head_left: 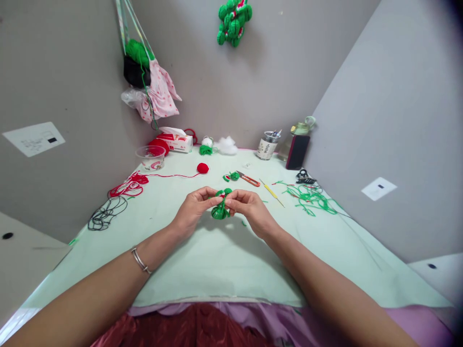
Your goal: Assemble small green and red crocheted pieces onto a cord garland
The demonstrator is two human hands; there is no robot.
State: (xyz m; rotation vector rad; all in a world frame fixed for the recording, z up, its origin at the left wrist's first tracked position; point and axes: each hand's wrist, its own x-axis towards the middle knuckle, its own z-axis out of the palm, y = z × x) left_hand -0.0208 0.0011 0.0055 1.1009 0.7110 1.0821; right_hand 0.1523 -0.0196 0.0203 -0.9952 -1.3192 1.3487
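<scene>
Between my two hands, just over the middle of the table, is a small green crocheted piece (219,212) with bits of red and white near its top. My left hand (198,205) pinches it from the left with thumb and fingers. From the right, my right hand (248,207) grips it the same way, its fingertips close to those of the left. Part of the piece is covered by my fingers. Just beyond lie another small green and red crocheted piece (231,177), orange-handled scissors (249,179) and a yellow crochet hook (272,192).
Red yarn (133,184) and black cord (107,212) lie left; a red ball (202,168) sits mid-table. Green yarn scraps (311,198) spread right. Behind stand a plastic tub (151,158), tissue box (175,142), white stuffing (226,145), pen pot (266,145) and phone (298,152).
</scene>
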